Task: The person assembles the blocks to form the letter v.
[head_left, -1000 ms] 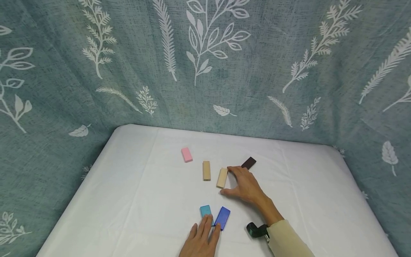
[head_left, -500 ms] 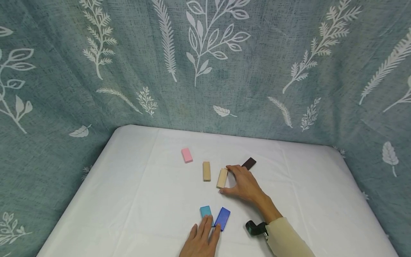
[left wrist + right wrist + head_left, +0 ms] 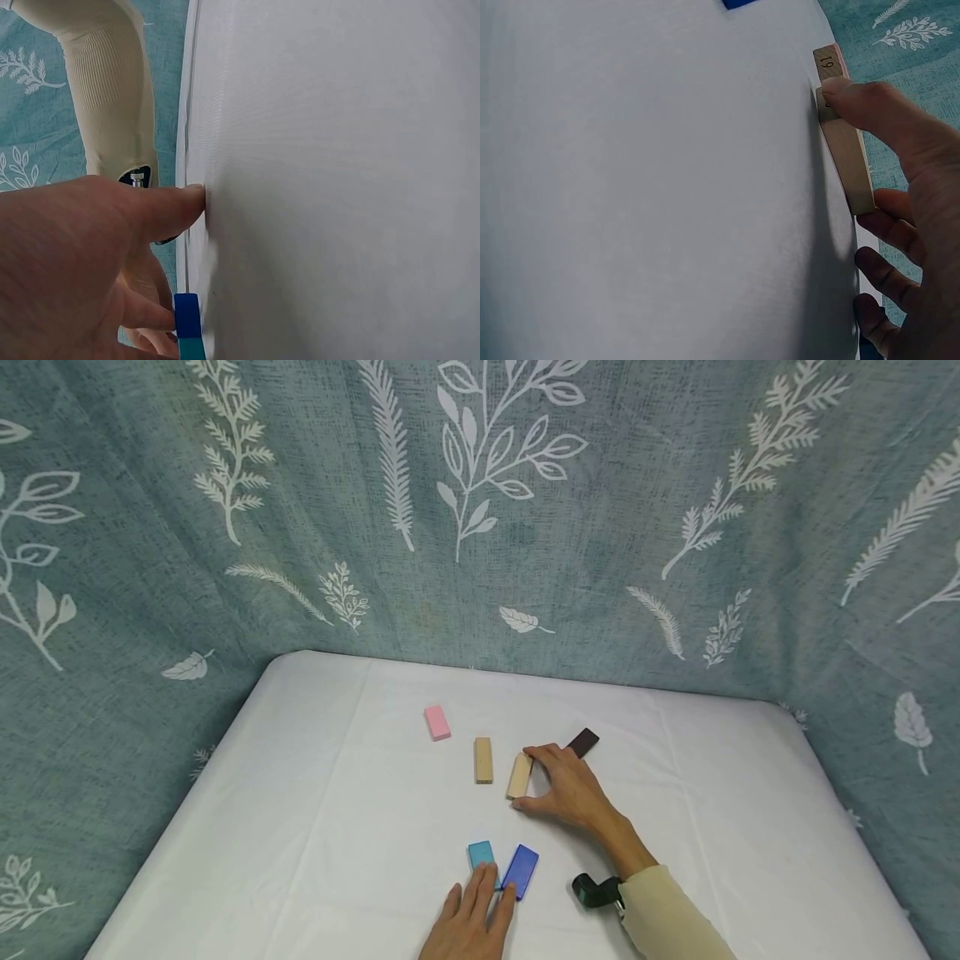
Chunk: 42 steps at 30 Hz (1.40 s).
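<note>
My right hand pinches a pale wooden block end to end, thumb at its near end and a finger at its far end. In the right wrist view the block lies on the white cloth. My left hand reaches in from the front edge, fingers fairly straight. Its fingertips rest on the near ends of a teal block and a blue block, which nearly meet there. The left wrist view has the blue block beside the fingers.
A second wooden block lies just left of the pinched one, a number on its end. Farther back is a pink block. A dark brown block lies behind my right hand. A leaf-patterned curtain borders the white-covered table.
My right hand has drawn slightly left and its fingers have closed in on the wooden block's ends. The left hand and the other blocks stay where they were.
</note>
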Tool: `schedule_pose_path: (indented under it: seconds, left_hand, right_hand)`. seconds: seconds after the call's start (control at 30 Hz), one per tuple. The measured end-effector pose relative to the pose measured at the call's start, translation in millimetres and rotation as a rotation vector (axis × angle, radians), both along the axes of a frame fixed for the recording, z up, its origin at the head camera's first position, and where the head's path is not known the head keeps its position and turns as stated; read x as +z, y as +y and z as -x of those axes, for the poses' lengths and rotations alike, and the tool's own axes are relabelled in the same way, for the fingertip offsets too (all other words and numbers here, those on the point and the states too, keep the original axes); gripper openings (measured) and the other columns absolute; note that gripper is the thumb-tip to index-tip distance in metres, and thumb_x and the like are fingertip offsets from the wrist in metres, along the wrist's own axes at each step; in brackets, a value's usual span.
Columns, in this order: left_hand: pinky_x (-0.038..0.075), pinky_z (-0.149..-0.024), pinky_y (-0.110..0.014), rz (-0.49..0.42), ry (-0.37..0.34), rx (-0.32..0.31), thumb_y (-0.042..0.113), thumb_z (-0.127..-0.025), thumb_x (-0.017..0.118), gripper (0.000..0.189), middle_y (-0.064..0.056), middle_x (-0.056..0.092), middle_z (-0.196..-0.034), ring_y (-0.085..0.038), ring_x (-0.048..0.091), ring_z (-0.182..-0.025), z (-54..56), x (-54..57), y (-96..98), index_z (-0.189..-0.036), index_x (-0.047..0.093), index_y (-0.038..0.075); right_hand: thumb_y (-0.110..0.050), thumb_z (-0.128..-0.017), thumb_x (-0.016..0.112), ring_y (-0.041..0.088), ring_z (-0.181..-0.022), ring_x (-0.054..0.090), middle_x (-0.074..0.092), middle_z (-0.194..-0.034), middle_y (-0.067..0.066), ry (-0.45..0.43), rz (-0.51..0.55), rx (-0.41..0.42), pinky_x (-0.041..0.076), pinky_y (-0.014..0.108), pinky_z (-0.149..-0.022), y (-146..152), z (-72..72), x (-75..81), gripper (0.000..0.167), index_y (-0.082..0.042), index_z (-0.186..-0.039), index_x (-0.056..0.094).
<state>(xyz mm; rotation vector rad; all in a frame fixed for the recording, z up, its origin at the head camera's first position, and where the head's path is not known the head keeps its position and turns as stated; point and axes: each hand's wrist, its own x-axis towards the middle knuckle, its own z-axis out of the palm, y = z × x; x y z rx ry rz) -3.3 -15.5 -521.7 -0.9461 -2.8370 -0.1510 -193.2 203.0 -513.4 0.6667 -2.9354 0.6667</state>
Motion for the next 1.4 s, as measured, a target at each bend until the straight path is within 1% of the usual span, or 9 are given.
schedule_pose_path:
  seconds: [0.13,0.37,0.53,0.77,1.0,1.17,1.4]
  left_hand:
    - [0.054,-0.092,-0.047,-0.007,0.019,-0.002,0.083,-0.09,0.032,0.094,-0.023,0.05,-0.143,-0.036,0.051,-0.132,0.1,-1.4,-0.3,-0.14,0.056,0.008]
    - [0.055,-0.09,-0.047,-0.01,0.057,-0.001,0.083,-0.09,0.034,0.092,-0.022,0.051,-0.142,-0.035,0.053,-0.131,0.4,-3.1,-0.6,-0.138,0.057,0.009]
    - [0.055,-0.09,-0.047,-0.008,0.052,0.0,0.084,-0.089,0.034,0.093,-0.022,0.051,-0.143,-0.035,0.053,-0.131,0.3,-2.8,0.0,-0.139,0.057,0.009]
    - [0.054,-0.091,-0.047,-0.005,0.036,0.002,0.083,-0.09,0.033,0.092,-0.022,0.051,-0.143,-0.035,0.053,-0.132,0.2,-2.3,0.4,-0.139,0.057,0.009]
    - [0.055,-0.089,-0.046,-0.022,0.078,-0.005,0.083,-0.09,0.032,0.092,-0.022,0.052,-0.142,-0.035,0.054,-0.13,-1.2,-4.6,-0.1,-0.138,0.057,0.009]
    - [0.055,-0.09,-0.047,-0.024,0.056,-0.001,0.083,-0.09,0.032,0.092,-0.023,0.051,-0.143,-0.035,0.052,-0.132,-1.2,-3.6,-0.4,-0.139,0.056,0.009]
    - [0.055,-0.09,-0.048,-0.026,0.029,-0.001,0.083,-0.09,0.033,0.092,-0.023,0.05,-0.144,-0.036,0.052,-0.132,-1.4,-1.8,-0.9,-0.14,0.055,0.008]
  right_hand:
    - [-0.054,-0.072,0.086,0.031,-0.116,0.057,0.061,-0.132,0.009,0.01,0.002,0.007,0.049,0.051,-0.093,0.1,0.6,-0.9,0.082,-0.013,-0.138,0.061]
    - [-0.052,-0.071,0.087,0.03,-0.116,0.057,0.062,-0.13,0.007,0.017,0.014,0.014,0.049,0.05,-0.093,-0.7,1.3,2.6,0.078,-0.013,-0.135,0.064]
    - [-0.051,-0.071,0.087,0.03,-0.115,0.057,0.062,-0.13,0.007,0.016,0.011,0.011,0.049,0.05,-0.092,-0.2,1.6,1.1,0.077,-0.013,-0.135,0.064]
    - [-0.053,-0.072,0.086,0.029,-0.118,0.056,0.061,-0.132,0.007,-0.009,0.007,-0.003,0.049,0.051,-0.093,-0.6,1.5,0.4,0.078,-0.015,-0.136,0.063]
    - [-0.052,-0.072,0.087,0.03,-0.117,0.058,0.061,-0.131,0.008,0.012,0.015,-0.009,0.05,0.051,-0.093,-0.5,-0.1,0.9,0.079,-0.012,-0.136,0.063]
    - [-0.053,-0.072,0.087,0.029,-0.117,0.057,0.061,-0.131,0.007,0.007,0.025,-0.02,0.05,0.05,-0.093,-0.2,-1.5,2.3,0.08,-0.012,-0.137,0.062]
    - [-0.053,-0.074,0.086,0.029,-0.115,0.057,0.061,-0.131,0.008,-0.002,0.013,-0.037,0.05,0.051,-0.091,1.1,-6.2,3.0,0.079,-0.012,-0.137,0.062]
